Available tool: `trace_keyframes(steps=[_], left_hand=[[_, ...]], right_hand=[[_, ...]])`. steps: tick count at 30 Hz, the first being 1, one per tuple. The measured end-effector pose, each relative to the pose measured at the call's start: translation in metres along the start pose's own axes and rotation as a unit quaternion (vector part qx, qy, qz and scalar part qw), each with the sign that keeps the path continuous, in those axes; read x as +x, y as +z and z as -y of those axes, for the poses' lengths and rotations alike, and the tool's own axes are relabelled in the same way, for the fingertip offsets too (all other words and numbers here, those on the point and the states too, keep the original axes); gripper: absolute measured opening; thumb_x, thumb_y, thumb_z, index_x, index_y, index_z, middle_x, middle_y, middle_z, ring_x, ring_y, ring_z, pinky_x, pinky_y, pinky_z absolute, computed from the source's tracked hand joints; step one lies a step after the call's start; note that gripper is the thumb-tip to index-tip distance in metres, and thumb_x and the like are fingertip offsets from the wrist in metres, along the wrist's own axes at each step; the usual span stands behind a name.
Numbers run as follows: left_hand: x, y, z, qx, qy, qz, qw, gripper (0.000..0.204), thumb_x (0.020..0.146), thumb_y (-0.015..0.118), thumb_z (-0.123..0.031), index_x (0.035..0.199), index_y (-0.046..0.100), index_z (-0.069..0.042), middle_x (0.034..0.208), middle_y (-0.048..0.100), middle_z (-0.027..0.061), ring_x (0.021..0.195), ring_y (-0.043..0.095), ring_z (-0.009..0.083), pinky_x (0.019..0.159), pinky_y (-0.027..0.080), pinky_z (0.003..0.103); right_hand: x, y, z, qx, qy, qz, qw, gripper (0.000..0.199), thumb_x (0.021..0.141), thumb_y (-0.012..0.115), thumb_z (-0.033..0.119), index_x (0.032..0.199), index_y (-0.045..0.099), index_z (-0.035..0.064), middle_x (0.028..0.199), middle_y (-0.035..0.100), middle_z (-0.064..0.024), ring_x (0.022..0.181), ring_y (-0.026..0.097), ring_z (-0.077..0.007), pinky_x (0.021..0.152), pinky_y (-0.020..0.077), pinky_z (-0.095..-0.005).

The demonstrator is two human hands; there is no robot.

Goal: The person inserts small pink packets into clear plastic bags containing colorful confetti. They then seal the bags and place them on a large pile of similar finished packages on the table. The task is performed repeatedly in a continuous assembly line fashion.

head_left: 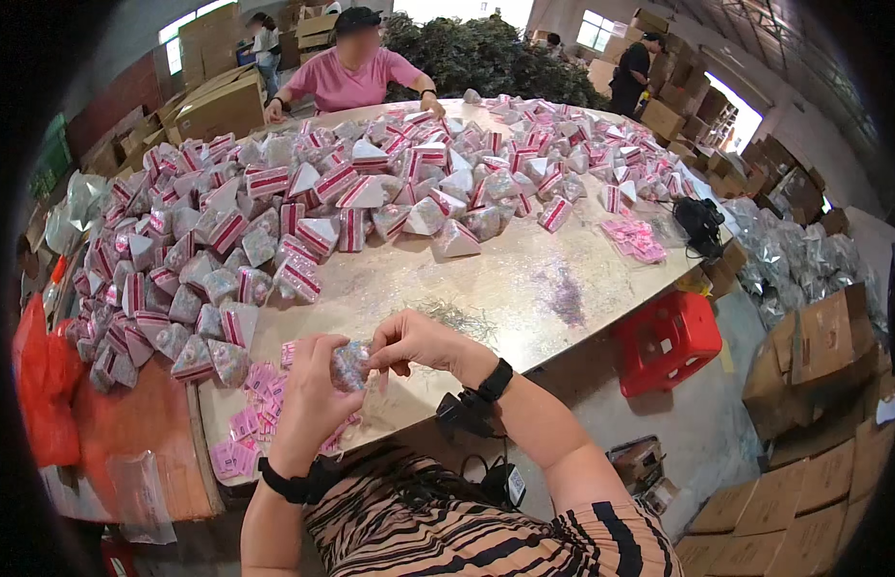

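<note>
At the counter (524, 308), we clamp a glittery piece (348, 366) in our left grip (313, 385); at its right edge, our right grip (421, 343) has thumb and forefinger together, though what they pinch we cannot tell. Pink tags (239, 456) lie below and beside our left grip; striped wedges (265, 181) heap up beyond both grips.
</note>
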State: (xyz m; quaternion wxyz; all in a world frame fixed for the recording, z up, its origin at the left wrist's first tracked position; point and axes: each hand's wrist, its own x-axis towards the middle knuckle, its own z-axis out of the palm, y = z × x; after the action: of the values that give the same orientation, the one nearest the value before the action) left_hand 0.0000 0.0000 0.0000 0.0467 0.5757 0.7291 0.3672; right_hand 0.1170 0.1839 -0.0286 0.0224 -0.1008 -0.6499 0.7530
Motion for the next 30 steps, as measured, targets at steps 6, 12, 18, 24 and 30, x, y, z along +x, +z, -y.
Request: trace_keyframes(steps=[6, 12, 18, 24, 30], left_hand=[[-0.008, 0.005, -0.008, 0.014, 0.031, -0.019, 0.999, 0.056, 0.06, 0.074, -0.004, 0.112, 0.053, -0.002, 0.109, 0.052, 0.018, 0.104, 0.051, 0.0362, 0.09, 0.044, 0.04], [-0.011, 0.0, 0.005, -0.004, 0.018, 0.043, 0.999, 0.064, 0.061, 0.076, -0.006, 0.12, 0.05, -0.002, 0.115, 0.051, 0.0182, 0.109, 0.051, 0.0357, 0.094, 0.043, 0.041], [-0.024, -0.017, 0.027, -0.044, -0.045, -0.008, 0.998, 0.077, 0.063, 0.083, -0.017, 0.128, 0.047, -0.002, 0.122, 0.052, 0.0191, 0.116, 0.049, 0.0371, 0.1, 0.039, 0.041], [-0.028, -0.021, 0.034, -0.018, -0.036, -0.026, 0.999, 0.055, 0.068, 0.078, -0.015, 0.115, 0.055, -0.001, 0.118, 0.052, 0.0186, 0.113, 0.049, 0.0368, 0.097, 0.04, 0.041], [-0.042, 0.002, 0.054, 0.001, -0.036, -0.014, 0.999, 0.046, 0.072, 0.074, -0.018, 0.111, 0.058, 0.0, 0.115, 0.051, 0.0191, 0.111, 0.05, 0.0371, 0.097, 0.04, 0.041]], right_hand=[[-0.008, 0.004, -0.008, -0.023, 0.016, -0.013, 1.0, 0.015, 0.076, 0.077, 0.013, 0.074, 0.067, 0.0029, 0.061, 0.062, -0.0041, 0.046, 0.055, -0.0099, 0.044, 0.0433, -0.0232], [-0.006, 0.024, -0.015, 0.01, 0.02, -0.014, 1.0, 0.007, 0.082, 0.068, 0.008, 0.078, 0.066, 0.0028, 0.063, 0.063, -0.0064, 0.046, 0.056, -0.0103, 0.044, 0.0433, -0.0229], [-0.034, -0.091, 0.014, -0.126, -0.084, -0.23, 0.961, 0.016, 0.083, 0.061, 0.017, 0.078, 0.066, 0.0031, 0.074, 0.066, -0.0065, 0.06, 0.06, -0.0129, 0.048, 0.0461, -0.0261], [-0.139, -0.236, 0.096, -0.192, -0.215, -0.658, 0.695, 0.042, 0.088, 0.067, 0.024, 0.121, 0.056, 0.0004, 0.116, 0.059, -0.0098, 0.072, 0.062, -0.0119, 0.057, 0.0512, -0.0265], [-0.12, -0.146, 0.022, -0.374, -0.197, -0.512, 0.748, 0.019, 0.083, 0.069, 0.014, 0.095, 0.067, -0.0012, 0.081, 0.063, -0.0087, 0.067, 0.058, -0.0147, 0.059, 0.0457, -0.0281]])
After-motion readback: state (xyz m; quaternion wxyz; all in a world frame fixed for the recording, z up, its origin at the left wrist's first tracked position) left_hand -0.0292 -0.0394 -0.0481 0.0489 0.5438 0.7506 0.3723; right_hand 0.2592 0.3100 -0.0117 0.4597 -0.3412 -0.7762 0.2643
